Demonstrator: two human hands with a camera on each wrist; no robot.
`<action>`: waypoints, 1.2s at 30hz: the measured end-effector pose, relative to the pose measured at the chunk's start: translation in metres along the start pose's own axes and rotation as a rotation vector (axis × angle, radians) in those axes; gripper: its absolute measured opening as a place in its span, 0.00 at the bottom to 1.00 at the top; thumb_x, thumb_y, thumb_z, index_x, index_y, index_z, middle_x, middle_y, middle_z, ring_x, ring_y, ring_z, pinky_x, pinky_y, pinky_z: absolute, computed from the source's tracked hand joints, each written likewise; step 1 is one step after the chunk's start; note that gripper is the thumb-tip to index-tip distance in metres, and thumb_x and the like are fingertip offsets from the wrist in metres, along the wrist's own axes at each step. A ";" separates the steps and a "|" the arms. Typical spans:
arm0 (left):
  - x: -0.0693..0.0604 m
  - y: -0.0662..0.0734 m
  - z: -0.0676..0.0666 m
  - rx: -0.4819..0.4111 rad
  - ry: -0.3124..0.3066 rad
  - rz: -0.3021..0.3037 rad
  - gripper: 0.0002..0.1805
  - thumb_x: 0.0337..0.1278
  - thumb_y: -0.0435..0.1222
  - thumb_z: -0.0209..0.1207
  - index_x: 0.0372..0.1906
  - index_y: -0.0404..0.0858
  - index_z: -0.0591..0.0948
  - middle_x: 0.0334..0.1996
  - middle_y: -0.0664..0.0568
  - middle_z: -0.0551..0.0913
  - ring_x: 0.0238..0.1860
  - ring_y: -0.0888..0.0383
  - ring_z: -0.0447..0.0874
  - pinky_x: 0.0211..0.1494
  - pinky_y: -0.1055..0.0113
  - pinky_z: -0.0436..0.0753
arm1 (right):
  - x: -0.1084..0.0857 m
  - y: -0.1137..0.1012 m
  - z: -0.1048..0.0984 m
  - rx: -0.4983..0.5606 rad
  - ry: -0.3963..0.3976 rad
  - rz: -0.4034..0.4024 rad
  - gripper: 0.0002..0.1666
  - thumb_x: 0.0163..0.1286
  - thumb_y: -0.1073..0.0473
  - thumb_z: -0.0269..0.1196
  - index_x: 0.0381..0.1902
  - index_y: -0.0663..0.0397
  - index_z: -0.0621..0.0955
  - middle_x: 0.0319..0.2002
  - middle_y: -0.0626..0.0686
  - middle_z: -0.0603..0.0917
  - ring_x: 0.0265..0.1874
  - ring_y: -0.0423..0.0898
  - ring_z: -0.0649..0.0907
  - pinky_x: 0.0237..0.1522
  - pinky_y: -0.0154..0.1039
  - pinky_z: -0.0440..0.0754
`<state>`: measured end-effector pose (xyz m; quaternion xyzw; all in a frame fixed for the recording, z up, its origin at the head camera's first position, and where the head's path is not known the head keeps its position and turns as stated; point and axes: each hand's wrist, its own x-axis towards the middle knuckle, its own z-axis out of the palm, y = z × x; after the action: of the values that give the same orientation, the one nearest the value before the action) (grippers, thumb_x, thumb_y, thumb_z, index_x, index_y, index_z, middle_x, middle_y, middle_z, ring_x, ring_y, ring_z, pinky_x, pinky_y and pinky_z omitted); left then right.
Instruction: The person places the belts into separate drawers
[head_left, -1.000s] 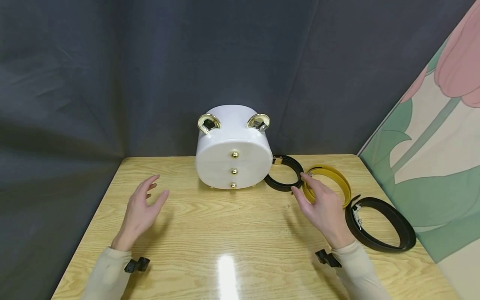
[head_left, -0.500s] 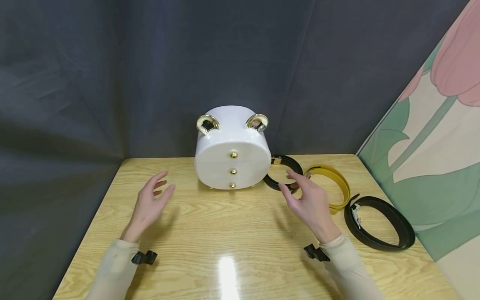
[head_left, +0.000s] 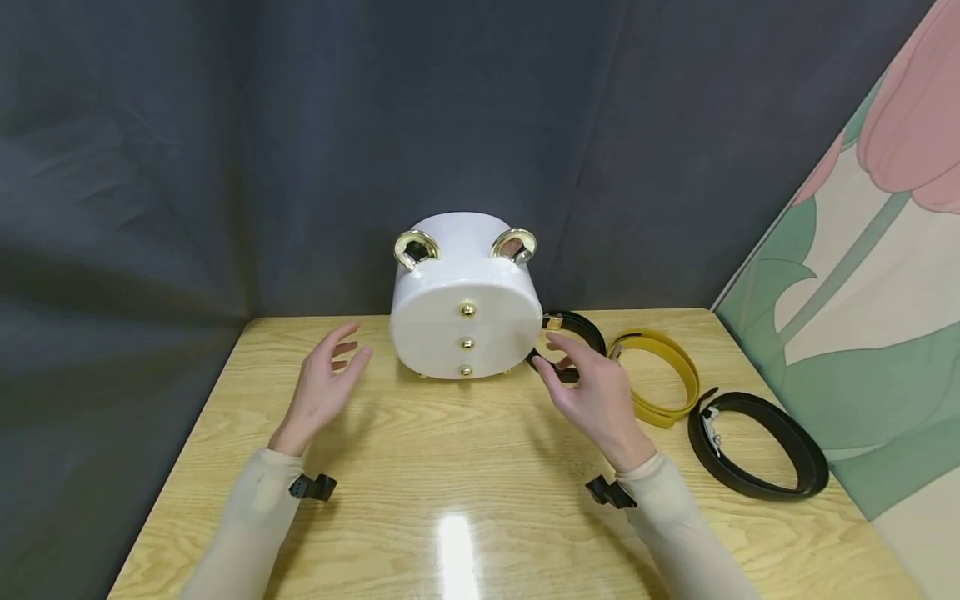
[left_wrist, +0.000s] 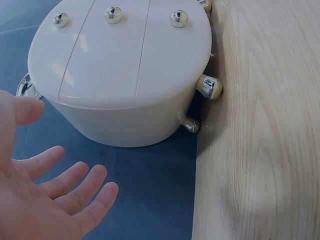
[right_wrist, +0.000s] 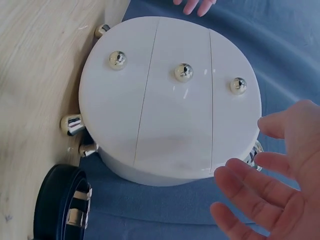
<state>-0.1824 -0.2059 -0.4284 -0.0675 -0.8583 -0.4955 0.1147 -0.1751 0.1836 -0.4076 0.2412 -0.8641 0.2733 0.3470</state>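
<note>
A white oval box with three drawer sections [head_left: 431, 329] stands at the back of the wooden table; gold knobs run down its front and two gold ear-like rings top it. To its left, my left hand [head_left: 318, 392] hovers with fingers apart, holding nothing. My right hand [head_left: 596, 400] hovers right of the box, fingers spread, also holding nothing. Behind its fingertips lies a coiled black belt with a gold buckle [head_left: 588, 329], partly hidden. In the right wrist view, the thumb and fingers of my right hand [right_wrist: 280, 185] overlap the box's edge; contact cannot be told.
A coiled yellow belt [head_left: 678, 367] lies right of the black one. Nearer the table's right edge is a larger coiled black belt with a silver buckle [head_left: 806, 458]. A dark curtain [head_left: 337, 167] hangs behind the table [head_left: 420, 467], with a flower-patterned cloth [head_left: 885, 333] at right.
Both hands have moved inward and slightly forward toward the white box. My right hand has moved off the yellow belt's left side to in front of the gold-buckled black belt. The box and belts stay put.
</note>
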 end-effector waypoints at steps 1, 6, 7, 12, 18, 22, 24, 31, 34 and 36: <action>0.002 0.000 0.001 -0.002 -0.003 0.000 0.30 0.81 0.43 0.56 0.79 0.36 0.69 0.78 0.37 0.71 0.72 0.34 0.76 0.71 0.35 0.77 | 0.001 -0.001 0.001 0.005 0.004 -0.006 0.23 0.67 0.55 0.77 0.57 0.57 0.88 0.48 0.57 0.93 0.31 0.48 0.93 0.26 0.44 0.89; 0.008 0.003 0.006 -0.016 -0.021 -0.007 0.30 0.82 0.44 0.56 0.79 0.36 0.69 0.78 0.37 0.70 0.72 0.34 0.76 0.72 0.36 0.78 | 0.007 -0.007 0.006 0.018 0.009 -0.008 0.23 0.68 0.55 0.76 0.57 0.58 0.89 0.47 0.58 0.94 0.30 0.48 0.92 0.24 0.41 0.86; 0.009 0.004 0.007 -0.021 -0.026 -0.007 0.31 0.82 0.45 0.56 0.79 0.37 0.69 0.78 0.37 0.70 0.73 0.34 0.75 0.72 0.37 0.78 | 0.008 -0.008 0.006 0.018 0.005 -0.004 0.22 0.68 0.54 0.76 0.57 0.58 0.89 0.47 0.57 0.94 0.30 0.48 0.92 0.24 0.41 0.85; 0.013 0.006 0.010 -0.034 -0.026 -0.008 0.30 0.82 0.44 0.56 0.80 0.39 0.69 0.79 0.39 0.69 0.73 0.34 0.75 0.73 0.38 0.78 | 0.015 -0.013 0.009 0.025 -0.011 -0.001 0.22 0.70 0.53 0.74 0.57 0.58 0.89 0.47 0.56 0.94 0.30 0.47 0.91 0.27 0.43 0.86; 0.017 0.006 0.014 -0.036 -0.034 -0.012 0.32 0.81 0.45 0.58 0.81 0.40 0.68 0.79 0.39 0.69 0.73 0.34 0.75 0.72 0.37 0.78 | 0.022 -0.016 0.013 0.049 -0.015 0.003 0.20 0.71 0.53 0.73 0.56 0.57 0.89 0.45 0.54 0.94 0.29 0.48 0.91 0.29 0.46 0.86; 0.018 0.008 0.015 -0.044 -0.034 -0.021 0.32 0.80 0.45 0.58 0.81 0.40 0.67 0.79 0.39 0.69 0.73 0.34 0.76 0.72 0.37 0.78 | 0.025 -0.018 0.017 0.074 -0.017 0.008 0.20 0.71 0.53 0.73 0.56 0.57 0.89 0.43 0.55 0.94 0.28 0.48 0.91 0.30 0.46 0.86; 0.019 0.011 0.014 -0.051 -0.031 -0.025 0.32 0.80 0.44 0.58 0.81 0.40 0.67 0.79 0.39 0.70 0.73 0.35 0.76 0.73 0.38 0.78 | 0.027 -0.019 0.019 0.084 -0.014 0.007 0.19 0.71 0.54 0.73 0.56 0.57 0.88 0.43 0.55 0.94 0.28 0.47 0.91 0.29 0.45 0.85; 0.020 0.017 0.015 -0.071 -0.028 -0.025 0.33 0.80 0.44 0.59 0.81 0.38 0.67 0.79 0.38 0.69 0.73 0.34 0.75 0.73 0.39 0.78 | 0.031 -0.023 0.026 0.085 0.017 -0.013 0.20 0.70 0.55 0.73 0.55 0.58 0.88 0.42 0.55 0.94 0.25 0.46 0.91 0.24 0.42 0.83; 0.022 0.016 0.017 -0.080 -0.026 -0.026 0.33 0.79 0.43 0.60 0.80 0.38 0.67 0.79 0.38 0.70 0.72 0.36 0.76 0.73 0.39 0.79 | 0.033 -0.024 0.028 0.082 0.014 -0.014 0.20 0.70 0.54 0.73 0.56 0.57 0.88 0.42 0.55 0.94 0.26 0.46 0.91 0.23 0.41 0.83; 0.023 0.017 0.018 -0.086 -0.022 -0.027 0.33 0.78 0.43 0.61 0.80 0.38 0.68 0.78 0.38 0.70 0.72 0.36 0.77 0.72 0.39 0.79 | 0.034 -0.025 0.029 0.083 0.011 -0.008 0.20 0.71 0.54 0.73 0.56 0.57 0.88 0.43 0.55 0.94 0.26 0.46 0.91 0.23 0.40 0.83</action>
<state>-0.2031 -0.1820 -0.4170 -0.0660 -0.8383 -0.5327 0.0956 -0.1958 0.1389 -0.3927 0.2572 -0.8493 0.3088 0.3424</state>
